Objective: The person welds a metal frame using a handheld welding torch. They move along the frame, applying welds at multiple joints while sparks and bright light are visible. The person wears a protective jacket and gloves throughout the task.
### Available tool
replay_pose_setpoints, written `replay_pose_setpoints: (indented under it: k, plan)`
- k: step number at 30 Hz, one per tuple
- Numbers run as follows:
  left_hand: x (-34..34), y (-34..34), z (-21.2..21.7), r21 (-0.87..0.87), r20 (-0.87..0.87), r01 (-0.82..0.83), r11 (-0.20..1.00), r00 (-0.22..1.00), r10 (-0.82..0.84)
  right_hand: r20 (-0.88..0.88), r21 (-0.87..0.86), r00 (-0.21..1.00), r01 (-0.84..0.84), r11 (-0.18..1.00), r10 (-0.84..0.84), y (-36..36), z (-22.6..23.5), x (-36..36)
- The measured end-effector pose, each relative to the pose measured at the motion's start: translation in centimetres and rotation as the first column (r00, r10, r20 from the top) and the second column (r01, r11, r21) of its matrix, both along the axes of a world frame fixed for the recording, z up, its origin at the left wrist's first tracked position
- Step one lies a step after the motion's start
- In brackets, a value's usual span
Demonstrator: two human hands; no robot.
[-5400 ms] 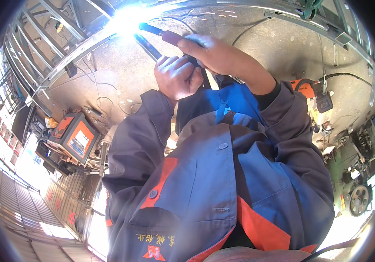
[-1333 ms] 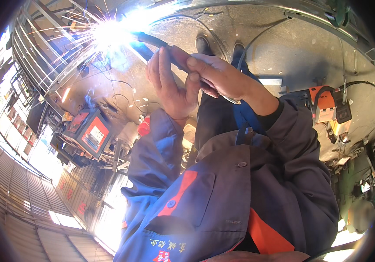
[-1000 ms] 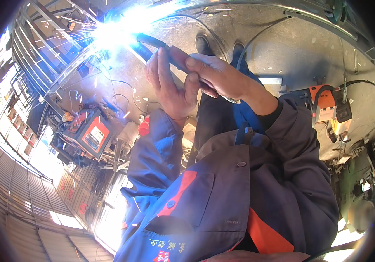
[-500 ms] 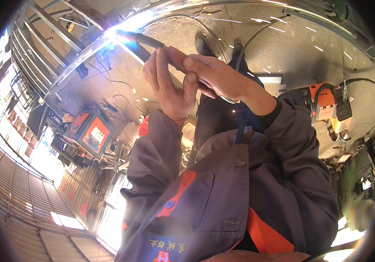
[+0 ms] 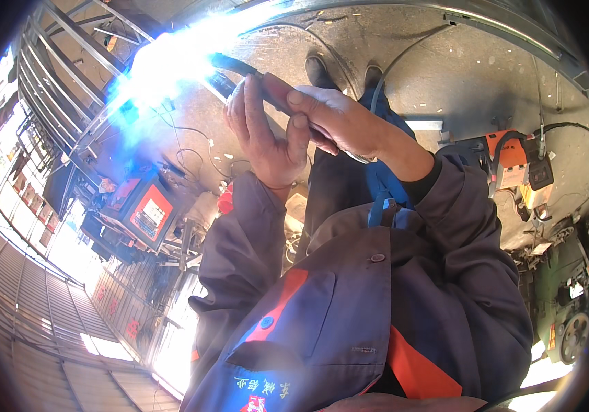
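Observation:
My right hand [image 5: 344,118] is wrapped round the handle of a welding torch [image 5: 278,89], its thumb on top. Beside it, my left hand [image 5: 261,137] steadies the same torch, fingertips against the front of the handle and thumb below. The torch's dark curved neck points up and left into a white-blue welding arc [image 5: 171,69]. Glare hides the nozzle tip and the joint under it. The arc burns at the edge of a metal frame [image 5: 82,58] made of long bars.
An orange and dark welding machine [image 5: 145,213] stands at the left. A second orange machine [image 5: 509,161] sits at the right with a cable. Several cables [image 5: 404,58] cross the concrete floor. A curved metal rail [image 5: 507,31] runs along the far side, beyond my shoes [image 5: 316,71].
The arc's glare has grown much larger and covers more of the frame. The bright spark streaks at the upper right are gone. Both hands and the torch stay nearly in place.

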State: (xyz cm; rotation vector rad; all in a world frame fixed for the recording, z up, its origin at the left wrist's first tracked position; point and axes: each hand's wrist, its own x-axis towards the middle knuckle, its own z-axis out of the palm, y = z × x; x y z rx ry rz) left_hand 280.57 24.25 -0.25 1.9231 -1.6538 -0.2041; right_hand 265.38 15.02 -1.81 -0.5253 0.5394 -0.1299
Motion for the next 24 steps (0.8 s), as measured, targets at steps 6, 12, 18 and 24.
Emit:
replay_pose_setpoints:
  k: [6, 12, 18, 24]
  plan:
    - [0.07, -0.03, -0.06, -0.004, 0.005, 0.008, 1.000, 1.000, -0.008, -0.021, 0.006, 1.000, 0.005, 1.000, -0.005, 0.08, 0.00, 0.01]
    - [0.22, -0.02, -0.08, 0.005, -0.009, 0.004, 1.000, 1.000, -0.004, -0.014, 0.030, 1.000, 0.023, 0.999, -0.023, 0.31, -0.28, 0.10]
    - [0.13, -0.11, -0.15, -0.018, -0.036, 0.003, 1.000, 0.999, -0.004, -0.020, 0.004, 1.000, 0.014, 1.000, -0.014, 0.28, -0.23, 0.21]
    - [0.14, -0.19, -0.03, -0.007, -0.023, 0.012, 1.000, 1.000, -0.012, -0.026, 0.016, 1.000, 0.006, 1.000, -0.006, 0.23, -0.18, 0.07]
